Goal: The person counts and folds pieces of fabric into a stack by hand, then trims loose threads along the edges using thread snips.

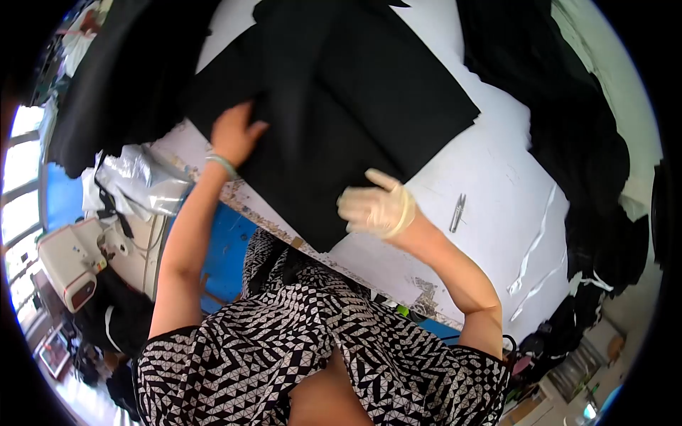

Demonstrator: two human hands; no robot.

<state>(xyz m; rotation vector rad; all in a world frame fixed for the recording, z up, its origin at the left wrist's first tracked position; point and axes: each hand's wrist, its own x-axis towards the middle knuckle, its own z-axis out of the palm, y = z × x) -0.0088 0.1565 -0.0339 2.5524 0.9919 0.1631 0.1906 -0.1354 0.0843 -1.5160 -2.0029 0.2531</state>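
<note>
A large piece of black fabric [383, 92] lies over the white table [490, 163], one corner reaching the near edge. My left hand [236, 133], bare with a band at the wrist, is at the fabric's left side, thumb apart from the fingers. Over the near part of the fabric is my right hand [376, 207] in a pale glove, its fingers stretched out and its thumb raised. Both hands are slightly blurred. To the right of my right hand, small metal thread snips [458, 213] rest on the table.
Black fabric heaps lie at the left [121, 78] and right [575, 128] of the table. White strips [533, 248] lie on the right. Left of the table are a plastic-wrapped bundle [142, 177] and a white sewing machine [67, 263].
</note>
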